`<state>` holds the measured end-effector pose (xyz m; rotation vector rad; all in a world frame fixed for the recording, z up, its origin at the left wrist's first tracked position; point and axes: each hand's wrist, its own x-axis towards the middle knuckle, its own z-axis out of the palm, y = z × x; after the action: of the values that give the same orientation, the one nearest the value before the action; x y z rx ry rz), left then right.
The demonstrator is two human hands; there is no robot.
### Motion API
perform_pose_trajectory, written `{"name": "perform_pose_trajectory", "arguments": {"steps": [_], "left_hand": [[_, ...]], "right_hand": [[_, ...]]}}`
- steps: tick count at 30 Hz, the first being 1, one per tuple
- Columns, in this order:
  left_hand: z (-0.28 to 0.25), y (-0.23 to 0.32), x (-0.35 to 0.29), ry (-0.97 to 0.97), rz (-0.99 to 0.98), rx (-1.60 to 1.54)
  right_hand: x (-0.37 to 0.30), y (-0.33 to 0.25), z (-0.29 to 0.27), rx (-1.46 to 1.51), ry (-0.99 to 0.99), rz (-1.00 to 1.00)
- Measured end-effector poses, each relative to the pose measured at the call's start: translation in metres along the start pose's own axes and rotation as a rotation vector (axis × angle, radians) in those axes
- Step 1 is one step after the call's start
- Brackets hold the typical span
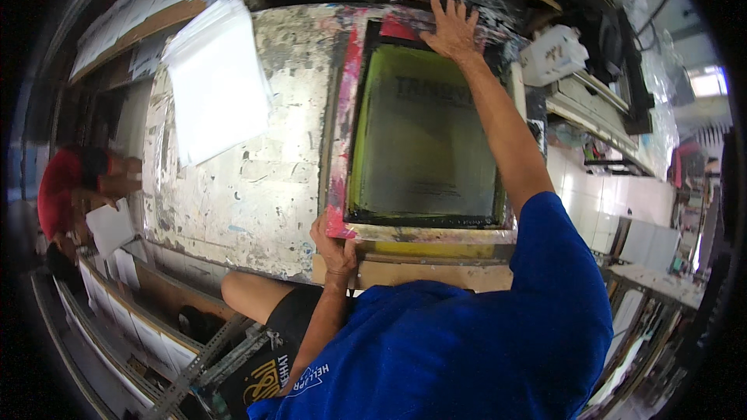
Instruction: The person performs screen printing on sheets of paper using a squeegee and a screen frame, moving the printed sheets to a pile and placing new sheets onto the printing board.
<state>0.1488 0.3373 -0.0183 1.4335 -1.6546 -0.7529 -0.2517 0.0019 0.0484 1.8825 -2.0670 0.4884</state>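
A screen printing frame (pixel 340 148) lies before me, its wooden border stained pink. Its yellow-green mesh (pixel 424 136) carries dark lettering near the far end. At the near left corner, my left hand (pixel 333 249) is closed around the border, its fingertips partly hidden. My right arm stretches across the right side to the far end. There my right hand (pixel 454 29) is open, fingers spread over the ink-stained far edge, holding nothing. A stack of white sheets (pixel 218 82) rests on the worn table (pixel 257 194), left of the frame.
Another person in a red shirt (pixel 61 190) bends at the far left, holding a white sheet (pixel 111 225). A white plastic container (pixel 554 56) stands beyond the right arm. Shelving with boxes (pixel 148 19) is at the upper left. A cardboard strip (pixel 420 275) runs along the near edge.
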Motion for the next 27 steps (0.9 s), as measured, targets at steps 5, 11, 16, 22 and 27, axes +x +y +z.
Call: {"name": "perform_pose_trajectory", "arguments": {"steps": [5, 11, 16, 22, 27], "left_hand": [[0.01, -0.011, -0.009, 0.076, -0.074, -0.248], [0.007, -0.014, -0.007, 0.064, -0.051, -0.315], [-0.011, 0.022, 0.012, 0.069, 0.012, -0.312], [-0.041, 0.079, 0.041, 0.049, 0.163, -0.028], [-0.046, 0.098, 0.05, 0.084, 0.142, -0.097]], "right_hand": [[-0.067, 0.04, -0.111, 0.221, -0.035, -0.012], [-0.206, 0.158, -0.151, -0.05, -0.167, 0.437], [-0.249, 0.173, -0.124, 0.064, -0.273, 0.368], [-0.26, 0.184, -0.095, 0.203, -0.195, 0.382], [-0.271, 0.206, -0.077, 0.072, -0.29, 0.341]]}}
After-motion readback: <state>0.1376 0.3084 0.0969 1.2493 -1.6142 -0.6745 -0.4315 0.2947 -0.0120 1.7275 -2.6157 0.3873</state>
